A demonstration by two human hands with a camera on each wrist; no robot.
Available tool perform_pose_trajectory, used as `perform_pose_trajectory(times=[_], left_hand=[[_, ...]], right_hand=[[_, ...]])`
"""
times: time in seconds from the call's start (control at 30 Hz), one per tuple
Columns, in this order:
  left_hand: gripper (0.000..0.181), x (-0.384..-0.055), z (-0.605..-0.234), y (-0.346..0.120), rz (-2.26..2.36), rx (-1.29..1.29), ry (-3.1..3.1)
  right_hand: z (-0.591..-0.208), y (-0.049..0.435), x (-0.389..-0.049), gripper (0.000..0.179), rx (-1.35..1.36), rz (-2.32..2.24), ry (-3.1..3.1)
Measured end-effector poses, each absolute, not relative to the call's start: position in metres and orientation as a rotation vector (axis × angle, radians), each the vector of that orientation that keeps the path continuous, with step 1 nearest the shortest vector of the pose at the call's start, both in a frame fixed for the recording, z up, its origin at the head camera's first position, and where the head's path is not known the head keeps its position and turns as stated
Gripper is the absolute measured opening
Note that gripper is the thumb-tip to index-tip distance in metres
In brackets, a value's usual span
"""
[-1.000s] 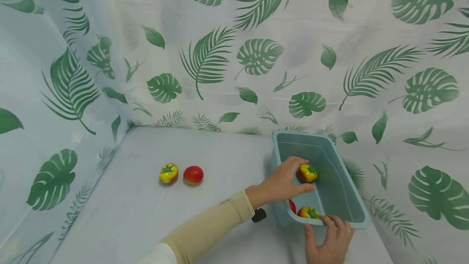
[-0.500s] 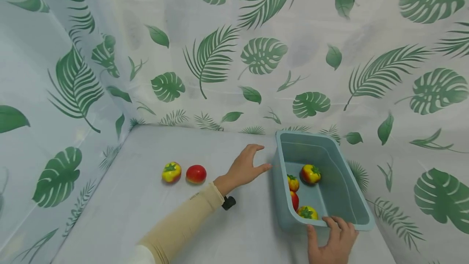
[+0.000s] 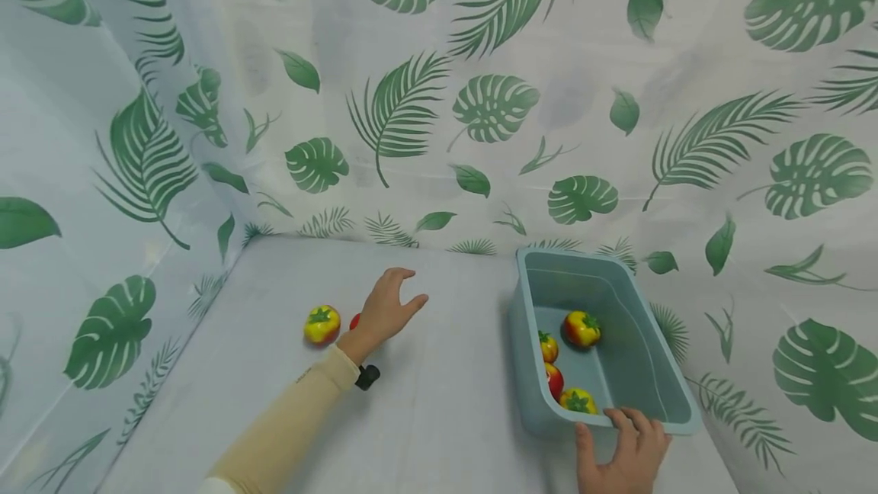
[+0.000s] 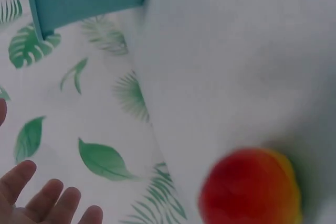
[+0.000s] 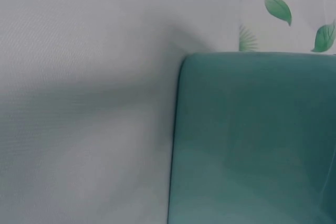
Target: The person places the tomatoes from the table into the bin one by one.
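Left hand (image 3: pixel 382 312) moving leftward from bin (image 3: pixel 525 376), fingers spread, right hand (image 3: pixel 623 454) pinching rim (image 3: pixel 679 428), round fruit (image 4: pixel 247 192) showing red, yellow-edged

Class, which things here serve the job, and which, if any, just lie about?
Seemingly in the job:
blue bin
four fruits inside
yellow-red fruit outside
half-hidden red fruit
left hand
right hand

Only surroundings:
leaf-print curtain
pale tabletop
black wrist device

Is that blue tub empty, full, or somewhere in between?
Somewhere in between: the tub holds at least four red and yellow fruits, and part of its bottom shows bare beside them.
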State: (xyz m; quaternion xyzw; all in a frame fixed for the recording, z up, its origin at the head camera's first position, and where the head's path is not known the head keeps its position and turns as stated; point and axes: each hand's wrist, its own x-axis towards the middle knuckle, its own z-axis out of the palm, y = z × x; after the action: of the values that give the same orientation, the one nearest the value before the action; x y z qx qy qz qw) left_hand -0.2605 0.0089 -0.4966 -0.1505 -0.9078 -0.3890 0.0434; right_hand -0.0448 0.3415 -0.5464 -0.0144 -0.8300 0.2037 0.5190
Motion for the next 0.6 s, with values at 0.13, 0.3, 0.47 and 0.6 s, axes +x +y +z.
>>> perform_pose_trajectory(times=[0.13,0.3,0.47,0.6], left_hand=[[0.052,-0.26,-0.507,-0.007,-1.052,-0.401,-2.828],[0.049,-0.256,-0.521,-0.017,-0.802,-0.462,-2.862],[0.048,-0.253,-0.533,-0.023,-0.674,-0.433,-2.899],[0.051,-0.251,-0.544,-0.028,-0.597,-0.385,-2.988]], right_hand=[[-0.548,0.343,-0.044,0.072,-0.043,0.483,-1.991],[-0.548,0.343,-0.043,0.072,-0.046,0.479,-2.0],[-0.546,0.341,-0.044,0.072,-0.036,0.481,-1.999],[-0.544,0.339,-0.045,0.072,-0.033,0.482,-1.989]])
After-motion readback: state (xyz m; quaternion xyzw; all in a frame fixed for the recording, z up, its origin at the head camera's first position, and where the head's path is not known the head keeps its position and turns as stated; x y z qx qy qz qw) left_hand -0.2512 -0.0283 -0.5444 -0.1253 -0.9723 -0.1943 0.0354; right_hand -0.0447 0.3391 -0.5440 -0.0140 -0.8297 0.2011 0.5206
